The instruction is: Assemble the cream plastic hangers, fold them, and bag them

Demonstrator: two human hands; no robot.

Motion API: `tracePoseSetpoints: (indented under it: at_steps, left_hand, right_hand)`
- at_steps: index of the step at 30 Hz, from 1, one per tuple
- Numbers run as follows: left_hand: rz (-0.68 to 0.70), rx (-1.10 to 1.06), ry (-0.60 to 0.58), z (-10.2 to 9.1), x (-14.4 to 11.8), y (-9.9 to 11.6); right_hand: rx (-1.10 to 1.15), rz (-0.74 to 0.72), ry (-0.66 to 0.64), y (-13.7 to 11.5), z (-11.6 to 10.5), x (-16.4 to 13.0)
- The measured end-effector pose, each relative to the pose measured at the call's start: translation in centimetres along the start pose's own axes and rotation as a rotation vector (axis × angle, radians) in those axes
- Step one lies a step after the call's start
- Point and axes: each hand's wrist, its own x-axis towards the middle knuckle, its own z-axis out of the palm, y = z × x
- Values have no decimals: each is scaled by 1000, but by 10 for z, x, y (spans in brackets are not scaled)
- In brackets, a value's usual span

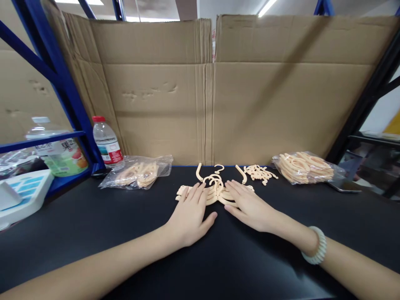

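A small stack of cream plastic hangers point(212, 196) lies on the black table, its curved hooks point(215, 179) pointing away from me. My left hand point(190, 214) lies flat over the stack's left part, fingers stretched out and thumb spread to the side. On the right part rest the straight fingers of my right hand point(250, 206), which is open too. Just beyond the stack are a loose hook point(219, 168), a curved arm piece point(199, 172) at the left and another arm piece point(241, 174) at the right. My palms hide some of the stack.
A heap of small cream hooks point(259, 173) lies behind my right hand. Clear bags of cream parts stand at right point(306, 167) and left point(137, 173). A red-capped water bottle point(108, 143) is at the back left. Cardboard point(162, 112) walls off the table's point(225, 266) far edge.
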Motion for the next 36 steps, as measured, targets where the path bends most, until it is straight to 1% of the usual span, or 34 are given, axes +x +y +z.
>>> tracePoseSetpoints:
  at_steps: [2,4,6,9,11,14,19,22,25,32,34,36]
  left_hand:
    - [-33,-23,-94,3,-1,0]
    - [-50,-40,-164,1,0,-2]
    - [-55,-49,-204,-2,2,-4]
    - [-64,-62,-237,-4,4,-6]
    - [-67,-75,-242,-4,5,-7]
    - [-57,-103,-219,-3,5,-9]
    - [-64,-121,-188,-1,5,-9]
    - [-76,-112,-200,-2,5,-8]
    - [-79,-102,-210,-2,6,-7]
    - [-56,-92,-148,3,4,-10]
    - [-24,-85,-64,3,4,-9]
    - [61,-87,83,1,3,-7]
  right_hand:
    - [-30,34,-37,-3,4,-1]
    - [-46,39,-89,0,4,-1]
    - [-49,18,-137,5,2,0]
    - [-48,-20,-170,10,-1,1]
    - [-41,-29,-176,12,-3,2]
    - [-25,-37,-165,12,-3,3]
    - [11,-73,-86,18,1,5]
    - [4,-88,-48,20,4,6]
    - [-18,-100,-44,19,3,6]
    - [-52,-84,-63,17,5,6]
    - [-65,-84,-35,16,5,5]
    - [-78,-108,25,12,3,5]
